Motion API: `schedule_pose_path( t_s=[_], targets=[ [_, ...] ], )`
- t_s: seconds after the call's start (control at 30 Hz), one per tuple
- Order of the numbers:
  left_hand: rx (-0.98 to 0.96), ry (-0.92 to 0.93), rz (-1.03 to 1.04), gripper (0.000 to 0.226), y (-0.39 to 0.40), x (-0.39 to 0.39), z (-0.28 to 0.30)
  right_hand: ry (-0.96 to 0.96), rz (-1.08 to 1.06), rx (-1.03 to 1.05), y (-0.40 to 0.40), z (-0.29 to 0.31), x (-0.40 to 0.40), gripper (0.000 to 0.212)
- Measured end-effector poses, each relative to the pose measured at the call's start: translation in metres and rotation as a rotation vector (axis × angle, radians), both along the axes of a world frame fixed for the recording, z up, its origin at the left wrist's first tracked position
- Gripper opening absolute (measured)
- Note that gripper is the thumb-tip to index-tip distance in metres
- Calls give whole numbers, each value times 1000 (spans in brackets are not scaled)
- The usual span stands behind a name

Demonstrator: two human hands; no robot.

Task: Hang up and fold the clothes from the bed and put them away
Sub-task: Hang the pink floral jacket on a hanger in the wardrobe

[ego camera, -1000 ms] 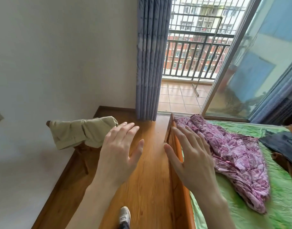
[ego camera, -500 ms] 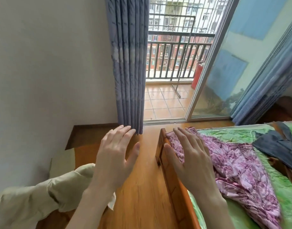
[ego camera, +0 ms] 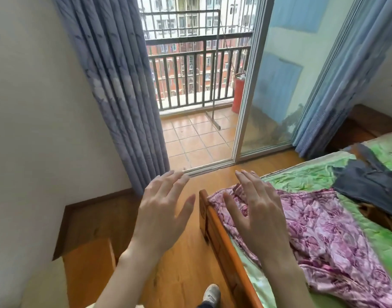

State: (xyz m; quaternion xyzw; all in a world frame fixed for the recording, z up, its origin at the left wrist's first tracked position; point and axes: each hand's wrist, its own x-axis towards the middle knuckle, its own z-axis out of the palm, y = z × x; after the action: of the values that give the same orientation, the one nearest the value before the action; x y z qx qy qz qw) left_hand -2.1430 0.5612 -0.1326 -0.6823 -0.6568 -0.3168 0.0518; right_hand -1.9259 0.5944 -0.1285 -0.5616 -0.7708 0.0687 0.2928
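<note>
A pink and purple flowered garment [ego camera: 324, 230] lies spread on the green bed cover [ego camera: 306, 178], its near end bunched by the wooden footboard [ego camera: 224, 245]. A dark blue garment [ego camera: 368, 181] lies farther right on the bed. My right hand [ego camera: 257, 210] hovers open, palm down, over the near end of the flowered garment. My left hand [ego camera: 164, 210] is held open with fingers spread over the wooden floor, left of the footboard. Neither hand holds anything.
A wooden stool or small table [ego camera: 88, 270] stands at lower left by the white wall. Blue-grey curtains [ego camera: 115, 85] hang beside the open sliding door [ego camera: 279, 81] to a tiled balcony [ego camera: 195, 134] with a railing. My shoe [ego camera: 210, 294] shows on the floor.
The view has swung right and up: the beige garment at the left has left the frame, and more of the balcony and bed shows. Both hands stay open, held out in front.
</note>
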Motion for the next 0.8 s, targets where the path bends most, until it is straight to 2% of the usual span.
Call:
schedule_pose_path(
  t_s=[0.23, 0.37, 0.57, 0.8],
  targets=[
    [-61, 52, -150, 51, 147, 25, 10, 82, -108, 11, 132, 0, 27, 67],
    [-52, 64, -252, 53, 212, 60, 8, 99, -197, 1, 176, -8, 63, 65],
    [-71, 86, -505, 56, 280, 128, -8, 99, -433, -25, 188, -19, 136, 66],
    [-109, 96, -825, 49, 332, 218, -47, 48, -711, -94, 151, -45, 209, 65]
  ],
)
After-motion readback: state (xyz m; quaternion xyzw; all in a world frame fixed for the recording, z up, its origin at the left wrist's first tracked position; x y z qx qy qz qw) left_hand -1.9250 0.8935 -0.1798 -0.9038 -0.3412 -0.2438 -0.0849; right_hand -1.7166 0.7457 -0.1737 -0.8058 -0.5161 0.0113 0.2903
